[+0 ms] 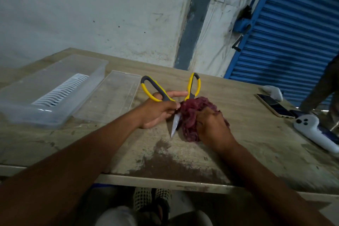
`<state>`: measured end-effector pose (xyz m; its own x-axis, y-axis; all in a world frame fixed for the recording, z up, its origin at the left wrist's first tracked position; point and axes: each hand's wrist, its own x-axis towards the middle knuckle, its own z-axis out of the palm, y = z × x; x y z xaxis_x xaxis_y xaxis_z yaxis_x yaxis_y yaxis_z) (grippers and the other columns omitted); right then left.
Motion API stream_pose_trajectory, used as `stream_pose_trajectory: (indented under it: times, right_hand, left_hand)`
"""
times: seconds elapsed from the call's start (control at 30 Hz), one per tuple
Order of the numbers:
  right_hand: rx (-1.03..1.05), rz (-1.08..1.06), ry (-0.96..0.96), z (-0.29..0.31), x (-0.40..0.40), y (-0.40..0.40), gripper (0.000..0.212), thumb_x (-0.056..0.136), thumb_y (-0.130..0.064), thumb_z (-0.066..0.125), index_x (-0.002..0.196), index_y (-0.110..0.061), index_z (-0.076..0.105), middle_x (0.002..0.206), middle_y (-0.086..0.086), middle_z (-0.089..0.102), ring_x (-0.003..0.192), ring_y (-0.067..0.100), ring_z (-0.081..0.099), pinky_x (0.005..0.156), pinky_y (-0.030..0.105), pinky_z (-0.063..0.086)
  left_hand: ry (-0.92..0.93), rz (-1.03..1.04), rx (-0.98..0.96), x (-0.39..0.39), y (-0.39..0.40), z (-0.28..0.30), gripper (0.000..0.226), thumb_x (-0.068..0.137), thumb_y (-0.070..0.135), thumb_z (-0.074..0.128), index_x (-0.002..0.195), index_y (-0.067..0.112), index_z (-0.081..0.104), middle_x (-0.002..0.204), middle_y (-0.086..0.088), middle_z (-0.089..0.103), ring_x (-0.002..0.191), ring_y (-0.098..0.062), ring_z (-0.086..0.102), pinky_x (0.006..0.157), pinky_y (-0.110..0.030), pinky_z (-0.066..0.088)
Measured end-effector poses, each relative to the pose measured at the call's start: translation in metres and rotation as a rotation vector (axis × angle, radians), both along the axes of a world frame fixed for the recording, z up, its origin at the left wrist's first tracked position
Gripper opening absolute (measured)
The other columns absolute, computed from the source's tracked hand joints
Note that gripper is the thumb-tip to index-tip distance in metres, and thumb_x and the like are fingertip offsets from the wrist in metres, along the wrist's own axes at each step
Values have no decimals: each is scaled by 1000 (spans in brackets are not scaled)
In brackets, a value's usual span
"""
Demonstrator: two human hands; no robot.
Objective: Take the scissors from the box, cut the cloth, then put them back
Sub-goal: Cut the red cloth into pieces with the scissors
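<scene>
Scissors open, blade tip toward viewer

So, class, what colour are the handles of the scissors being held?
Yellow with dark grey, on the metal-bladed scissors; seen in the head view.

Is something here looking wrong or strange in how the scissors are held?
Yes. The left hand grips the scissors near the pivot, not through the handle loops, which point away while the blade points toward the person. The right hand presses the bunched cloth.
</scene>
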<state>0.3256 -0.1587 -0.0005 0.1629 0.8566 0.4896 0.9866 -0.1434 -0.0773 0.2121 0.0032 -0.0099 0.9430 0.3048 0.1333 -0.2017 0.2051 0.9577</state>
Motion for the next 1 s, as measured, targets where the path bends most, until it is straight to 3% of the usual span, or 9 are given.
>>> stream_pose_trajectory:
  times: [0.1, 0.2, 0.3, 0.4, 0.5, 0.6, 0.7, 0.87, 1.0]
  right_hand:
    - [-167, 19, -65, 8, 12, -12, 17, 71, -10, 52, 54, -10, 55, 53, 16, 57, 46, 30, 55, 50, 23, 34]
    - [-323, -44, -64, 10, 15, -19, 17, 58, 6, 67, 56, -8, 58, 60, 14, 64, 53, 29, 63, 52, 19, 37]
    - [-234, -27, -81, 13, 4, -3, 23, 71, -6, 61, 93, -8, 67, 99, 14, 67, 92, 33, 63, 71, 36, 54]
    - [-155, -106, -158, 14, -14, 17, 48, 71, -11, 53, 119, -14, 57, 109, 11, 61, 94, 35, 58, 66, 41, 53]
    - [-217, -241, -202, 4, -12, 12, 66, 74, -22, 63, 137, -17, 44, 108, 12, 60, 93, 36, 63, 64, 38, 55]
    - [-310, -235, -272, 1, -10, -11, 54, 74, -31, 69, 122, -9, 60, 94, 15, 66, 83, 36, 66, 54, 37, 54]
    - [-405, -230, -279, 19, -9, -26, 35, 83, -45, 59, 105, -18, 64, 101, 9, 66, 94, 33, 64, 70, 36, 51]
    - [-213, -257, -273, 35, -13, -11, 44, 82, -31, 53, 125, -26, 52, 125, 6, 60, 108, 32, 60, 73, 38, 50]
    - [-284, -217, -310, 2, -20, 2, 53, 79, -43, 64, 124, -16, 59, 102, 14, 69, 81, 33, 68, 55, 36, 54]
  left_hand:
    - [31, 25, 9, 2, 2, 2, 50, 90, -5, 49, 138, 11, 49, 100, -16, 44, 80, -24, 46, 74, -22, 45]
    - [54, -12, -47, -1, -3, 5, 54, 94, -4, 44, 142, 19, 41, 101, -25, 51, 65, -23, 66, 65, -35, 57]
    - [104, -4, 16, -7, -13, 11, 43, 96, 1, 44, 133, 22, 47, 91, -26, 67, 60, -34, 71, 53, -40, 58]
    - [128, 43, 73, -7, -14, 12, 21, 97, 5, 42, 115, 7, 53, 59, -17, 64, 43, -29, 64, 40, -34, 54]
    - [141, 25, 54, -8, -13, 13, 35, 96, 3, 43, 127, 17, 52, 56, -14, 64, 41, -26, 63, 37, -29, 51]
    - [136, 6, 101, -8, -11, 13, 42, 96, 2, 43, 133, 18, 53, 63, -4, 71, 39, -23, 62, 39, -26, 50]
    - [137, 19, 130, -9, -11, 13, 42, 96, 3, 44, 133, 19, 54, 70, -9, 70, 41, -24, 62, 40, -27, 51]
    - [138, 60, 121, -7, -15, 13, 35, 95, 6, 46, 128, 13, 57, 69, -18, 68, 41, -25, 62, 38, -27, 50]
    - [160, 31, 87, -4, -11, 12, 31, 96, 5, 44, 123, 10, 58, 61, -14, 66, 41, -25, 62, 39, -27, 50]
